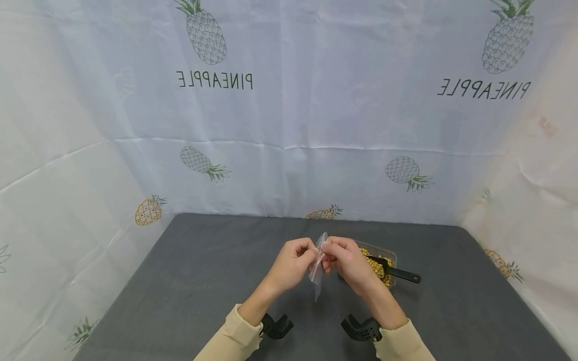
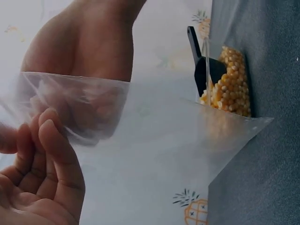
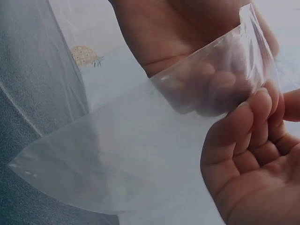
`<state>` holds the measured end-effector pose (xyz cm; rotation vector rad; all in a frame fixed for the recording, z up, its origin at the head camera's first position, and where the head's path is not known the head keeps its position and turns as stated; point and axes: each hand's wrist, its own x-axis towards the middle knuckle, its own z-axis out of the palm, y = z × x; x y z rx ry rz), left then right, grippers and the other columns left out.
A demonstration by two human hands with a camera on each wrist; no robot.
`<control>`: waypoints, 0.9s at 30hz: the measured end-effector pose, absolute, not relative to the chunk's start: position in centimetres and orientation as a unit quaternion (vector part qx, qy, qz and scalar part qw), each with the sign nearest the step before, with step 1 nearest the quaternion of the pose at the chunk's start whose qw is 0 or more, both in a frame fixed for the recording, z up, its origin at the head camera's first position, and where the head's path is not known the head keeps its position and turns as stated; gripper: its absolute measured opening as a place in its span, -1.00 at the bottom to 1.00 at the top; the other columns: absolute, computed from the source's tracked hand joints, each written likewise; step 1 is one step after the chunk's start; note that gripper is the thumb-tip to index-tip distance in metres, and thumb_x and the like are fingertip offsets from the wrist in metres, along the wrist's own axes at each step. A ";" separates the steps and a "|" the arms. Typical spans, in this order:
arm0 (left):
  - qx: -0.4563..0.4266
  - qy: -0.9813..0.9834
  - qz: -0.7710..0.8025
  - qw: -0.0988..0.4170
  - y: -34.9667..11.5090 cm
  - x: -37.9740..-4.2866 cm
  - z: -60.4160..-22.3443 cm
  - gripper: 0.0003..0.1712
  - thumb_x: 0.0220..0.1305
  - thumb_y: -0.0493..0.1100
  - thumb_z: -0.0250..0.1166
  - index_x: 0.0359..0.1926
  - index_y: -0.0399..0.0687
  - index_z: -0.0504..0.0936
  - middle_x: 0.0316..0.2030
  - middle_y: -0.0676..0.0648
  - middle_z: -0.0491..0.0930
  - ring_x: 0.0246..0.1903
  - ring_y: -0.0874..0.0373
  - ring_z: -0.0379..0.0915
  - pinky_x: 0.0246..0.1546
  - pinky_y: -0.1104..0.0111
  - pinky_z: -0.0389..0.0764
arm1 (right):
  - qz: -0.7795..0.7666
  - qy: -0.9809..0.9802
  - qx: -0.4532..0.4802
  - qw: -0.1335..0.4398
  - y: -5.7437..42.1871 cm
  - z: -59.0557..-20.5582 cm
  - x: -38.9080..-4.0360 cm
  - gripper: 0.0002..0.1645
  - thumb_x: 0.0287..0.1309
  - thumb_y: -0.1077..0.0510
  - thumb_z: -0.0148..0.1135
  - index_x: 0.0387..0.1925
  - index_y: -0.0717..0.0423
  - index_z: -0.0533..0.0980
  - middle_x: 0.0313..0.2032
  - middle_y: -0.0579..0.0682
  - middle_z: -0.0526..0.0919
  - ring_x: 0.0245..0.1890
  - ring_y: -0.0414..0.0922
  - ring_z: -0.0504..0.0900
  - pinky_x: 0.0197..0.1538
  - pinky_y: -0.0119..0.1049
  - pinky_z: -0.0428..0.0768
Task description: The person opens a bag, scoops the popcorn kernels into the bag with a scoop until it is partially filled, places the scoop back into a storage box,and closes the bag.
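Between both hands, raised over the table, hangs a clear plastic bag [image 1: 316, 273], thin and creased at its top. My left hand [image 1: 292, 261] pinches one side of its upper edge with thumb and curled fingers. On the other side my right hand [image 1: 346, 258] pinches the same edge, the two hands close together. In the left wrist view the bag [image 2: 154, 145] spreads flat and see-through, its lower corner pointing toward the table. Through the bag [image 3: 108, 159] in the right wrist view, the fingers of the far hand show blurred. Nothing shows inside it.
Behind my right hand stands a clear plastic container [image 1: 392, 256] of yellow corn kernels [image 2: 232, 86]. A black scoop [image 1: 403, 274] rests in the corn, its handle reaching over the rim to the right. The grey table [image 1: 198, 271] meets a pineapple-print curtain [image 1: 280, 115] at the back.
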<state>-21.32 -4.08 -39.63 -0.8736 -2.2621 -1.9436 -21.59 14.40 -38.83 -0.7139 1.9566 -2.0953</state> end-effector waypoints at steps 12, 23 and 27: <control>-0.265 -0.699 -0.663 0.042 -4.4 -21.3 -39.1 -0.64 0.49 -0.33 0.00 -0.48 -0.29 0.55 -0.60 -0.12 0.52 -0.62 0.19 0.42 -0.51 0.23 0.57 | -0.736 0.606 -0.284 0.100 14.6 -38.8 -21.8 -0.58 0.58 0.18 -0.11 -0.50 0.21 0.31 -0.51 -0.12 0.49 -0.48 -0.21 0.52 -0.31 -0.30 0.55; -0.265 -0.721 -0.639 0.048 -5.3 -21.4 -38.7 -0.66 0.42 -0.40 0.07 -0.55 -0.22 0.49 -0.63 -0.19 0.52 -0.64 0.12 0.48 -0.52 0.31 0.58 | -0.721 0.623 -0.289 0.089 15.3 -38.5 -21.6 -0.54 0.52 0.24 -0.11 -0.55 0.39 0.19 -0.59 -0.11 0.50 -0.57 -0.18 0.47 -0.42 -0.22 0.54; -0.263 -0.737 -0.621 0.047 -5.9 -21.5 -38.5 -0.66 0.44 -0.37 0.13 -0.55 -0.21 0.53 -0.59 -0.18 0.56 -0.63 0.08 0.49 -0.52 0.31 0.58 | -0.699 0.653 -0.279 0.078 15.7 -38.3 -21.6 -0.55 0.46 0.26 -0.05 -0.59 0.37 0.23 -0.63 -0.10 0.46 -0.62 -0.10 0.42 -0.49 -0.19 0.51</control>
